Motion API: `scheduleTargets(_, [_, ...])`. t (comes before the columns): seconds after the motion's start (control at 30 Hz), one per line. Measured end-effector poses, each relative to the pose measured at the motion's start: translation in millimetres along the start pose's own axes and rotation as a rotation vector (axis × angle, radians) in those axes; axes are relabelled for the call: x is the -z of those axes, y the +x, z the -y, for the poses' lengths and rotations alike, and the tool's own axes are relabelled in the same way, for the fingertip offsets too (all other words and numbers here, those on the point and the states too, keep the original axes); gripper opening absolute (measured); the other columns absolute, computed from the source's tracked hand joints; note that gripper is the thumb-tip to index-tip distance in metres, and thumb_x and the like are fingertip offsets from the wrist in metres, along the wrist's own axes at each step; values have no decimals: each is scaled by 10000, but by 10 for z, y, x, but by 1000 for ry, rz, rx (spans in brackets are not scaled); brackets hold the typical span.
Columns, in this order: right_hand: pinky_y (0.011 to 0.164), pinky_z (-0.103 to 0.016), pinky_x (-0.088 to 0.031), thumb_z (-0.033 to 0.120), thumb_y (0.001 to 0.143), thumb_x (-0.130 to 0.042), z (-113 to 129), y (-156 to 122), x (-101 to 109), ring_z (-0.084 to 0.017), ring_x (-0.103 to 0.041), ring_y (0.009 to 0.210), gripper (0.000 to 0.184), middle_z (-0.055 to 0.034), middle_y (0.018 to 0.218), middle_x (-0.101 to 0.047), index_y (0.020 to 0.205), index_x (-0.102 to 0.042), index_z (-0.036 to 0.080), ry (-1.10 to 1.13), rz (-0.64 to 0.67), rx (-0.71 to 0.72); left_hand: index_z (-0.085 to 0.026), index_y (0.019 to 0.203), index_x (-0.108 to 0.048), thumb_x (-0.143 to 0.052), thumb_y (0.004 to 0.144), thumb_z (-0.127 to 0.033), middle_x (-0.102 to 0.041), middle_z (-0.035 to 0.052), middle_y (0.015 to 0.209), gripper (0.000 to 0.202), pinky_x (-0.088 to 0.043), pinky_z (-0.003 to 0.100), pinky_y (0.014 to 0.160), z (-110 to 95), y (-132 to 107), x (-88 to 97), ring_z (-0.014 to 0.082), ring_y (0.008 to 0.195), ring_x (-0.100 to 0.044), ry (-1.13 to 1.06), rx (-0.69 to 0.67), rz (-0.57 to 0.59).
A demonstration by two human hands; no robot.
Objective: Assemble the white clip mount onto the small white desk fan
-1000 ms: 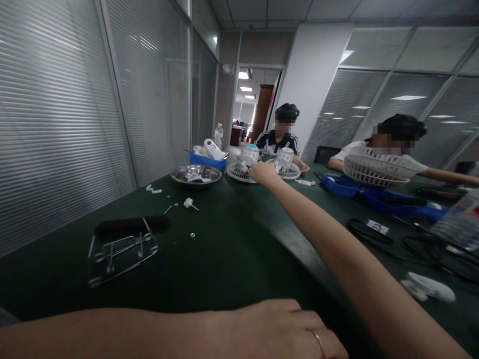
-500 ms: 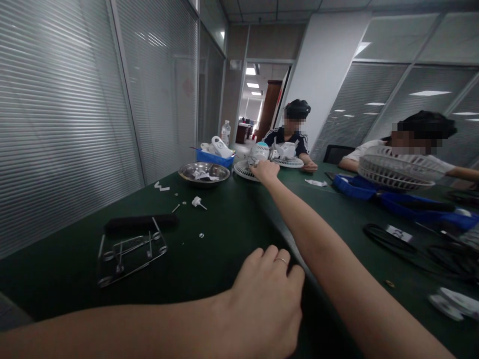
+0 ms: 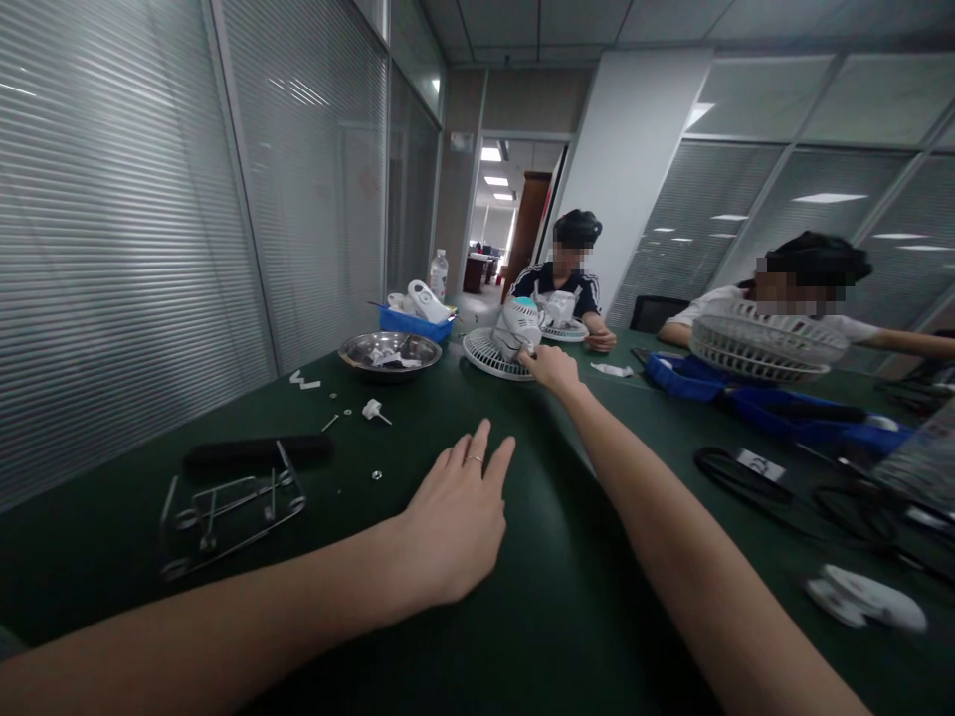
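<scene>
At the far end of my outstretched arm, my right hand (image 3: 554,368) grips the lower edge of a white fan head (image 3: 520,326). This fan head has a teal spot on top and sits on a round white fan grille (image 3: 484,348) lying flat on the table. My left hand (image 3: 459,502) is over the dark green tabletop, fingers stretched out and apart, holding nothing. To its left are a small nut (image 3: 377,475) and a white knob with a thin shaft (image 3: 372,409). My right fingertips are partly hidden behind the hand.
A metal bowl (image 3: 390,353) of scraps and a blue bin (image 3: 418,322) stand at the back left. A bent wire stand (image 3: 246,507) lies on the left. On the right are black cables (image 3: 735,487), blue trays (image 3: 776,408) and white plastic pieces (image 3: 869,597). Two people sit across.
The fan head and grille have come slightly nearer with my right hand. My left hand has gone forward and left, and its curled fingers have straightened. The camera view has shifted a little.
</scene>
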State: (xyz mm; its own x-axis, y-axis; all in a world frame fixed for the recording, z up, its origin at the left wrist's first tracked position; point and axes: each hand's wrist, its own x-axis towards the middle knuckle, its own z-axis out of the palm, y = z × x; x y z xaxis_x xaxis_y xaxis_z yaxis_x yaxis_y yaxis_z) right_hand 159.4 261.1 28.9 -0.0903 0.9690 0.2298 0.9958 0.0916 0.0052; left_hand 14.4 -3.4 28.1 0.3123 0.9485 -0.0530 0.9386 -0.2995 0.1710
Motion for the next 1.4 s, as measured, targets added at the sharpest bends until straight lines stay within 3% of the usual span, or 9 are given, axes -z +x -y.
scheduleTargets(0.03, [851, -425, -526, 343, 936, -570, -56, -54, 7, -216, -612, 1017, 326, -90, 1210, -588, 1210, -563, 167, -1, 1, 7, -211, 1535, -44, -443, 920, -330, -40, 182, 1601, 742, -286, 547, 1117, 12, 3, -11, 372, 1448, -161, -15, 36, -12])
scheduleTargets(0.1, [852, -426, -525, 343, 935, -572, -168, -193, 28, -217, -611, 1018, 328, -91, 1210, -588, 1209, -563, 164, -2, 5, 22, -225, 1527, 43, -424, 924, -352, -60, 198, 1594, 773, -245, 580, 1122, 25, 1, -29, 371, 1453, -87, -18, 65, -27])
scheduleTargets(0.2, [853, -423, -525, 344, 934, -573, -329, -461, 81, -217, -612, 1017, 325, -93, 1206, -590, 1203, -568, 161, 2, 16, 42, -215, 1534, -58, -374, 946, -411, -216, 211, 1564, 696, -245, 590, 1118, 28, -13, -33, 368, 1448, -126, 9, 32, -31])
scheduleTargets(0.43, [831, -407, -532, 354, 935, -570, -607, -1131, 275, -208, -624, 979, 314, -84, 1164, -609, 1176, -581, 152, 22, 50, 76, -189, 1484, -324, -387, 948, -423, -270, 178, 1555, 588, -308, 558, 1108, 28, 6, -49, 350, 1418, -284, 48, -32, -90])
scheduleTargets(0.57, [778, -370, -535, 398, 943, -548, -705, -1481, 372, -174, -638, 874, 299, -61, 1035, -645, 1083, -610, 141, 39, 35, 88, -182, 1471, -356, -371, 954, -430, -310, 179, 1539, 573, -314, 543, 1110, 32, 18, -77, 344, 1410, -309, 76, -42, -93])
scheduleTargets(0.73, [559, -273, -425, 482, 966, -391, -838, -1971, 499, -166, -603, 612, 469, -55, 684, -631, 736, -620, 144, 121, -10, 145, -196, 1470, -357, -341, 962, -443, -307, 162, 1545, 566, -303, 549, 1113, 18, 13, -79, 338, 1416, -297, 97, -35, -59])
scheduleTargets(0.93, [496, -245, -357, 470, 954, -379, -1002, -2458, 663, -124, -542, 509, 448, -33, 621, -615, 693, -585, 168, 244, 36, 246, -157, 1467, -356, -347, 965, -412, -346, 180, 1525, 563, -367, 544, 1073, -24, -12, -45, 346, 1383, -362, 116, 35, -14])
scheduleTargets(1.13, [469, -246, -338, 435, 958, -371, -901, -2742, 735, -111, -497, 472, 428, -18, 598, -592, 688, -578, 174, 319, 72, 294, -81, 1432, -378, -494, 769, 24, -386, 200, 1493, 681, -430, 387, 1052, 149, 75, 20, 288, 1347, -422, 201, 46, -21])
scheduleTargets(1.4, [465, -227, -345, 460, 896, -499, -554, -3159, 866, -101, -504, 487, 355, 5, 584, -591, 695, -596, 183, 550, 209, 328, -57, 1262, -525, -442, 787, 13, -532, 233, 1308, 487, -530, 420, 845, 352, 213, 76, 342, 1179, -533, 340, 90, -85])
